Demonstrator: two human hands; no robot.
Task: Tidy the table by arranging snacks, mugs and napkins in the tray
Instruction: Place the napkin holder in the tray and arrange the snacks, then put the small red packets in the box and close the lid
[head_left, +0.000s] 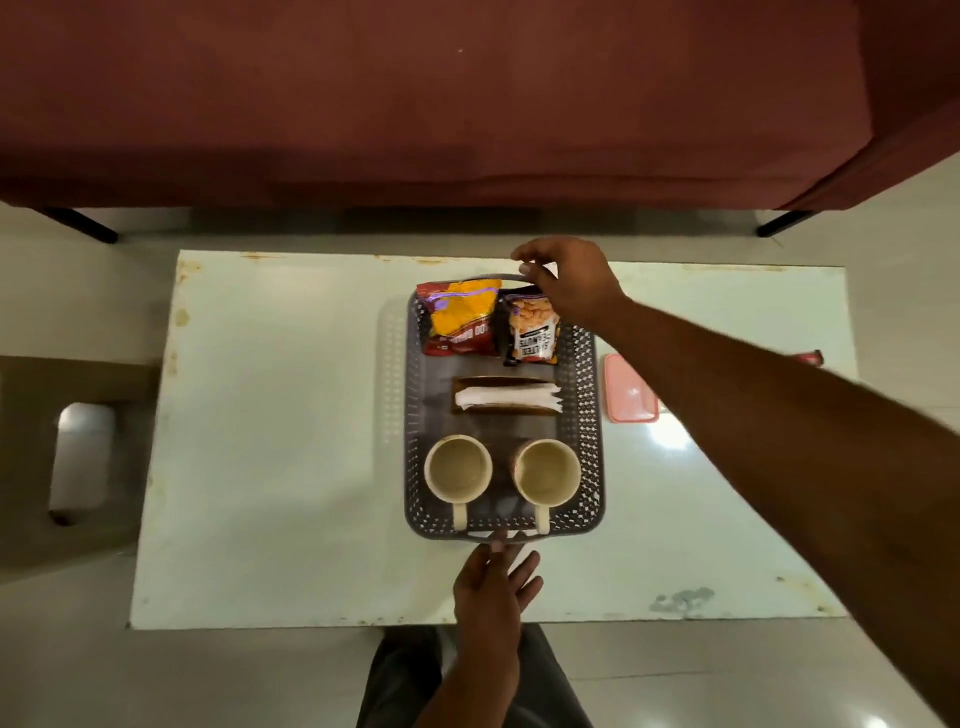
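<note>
Grey tray (588, 415): my right hand (571, 283) curls round its far handle, left hand (491, 587) flat-fingered at the near rim; I'd lift level.

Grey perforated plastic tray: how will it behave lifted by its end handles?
Grey perforated plastic tray likely near-heavy: two cream ceramic mugs sit at its near end, light foil snack packets far. Lattice walls may flex. Upright mugs could slide if tilted.

Grey perforated plastic tray (584, 415) — matt. White tabletop (285, 441) glossy, perhaps glass, edges rust-stained. Red-yellow snack packet (460, 317) shiny foil; white napkins (506, 397) — paper.
</note>
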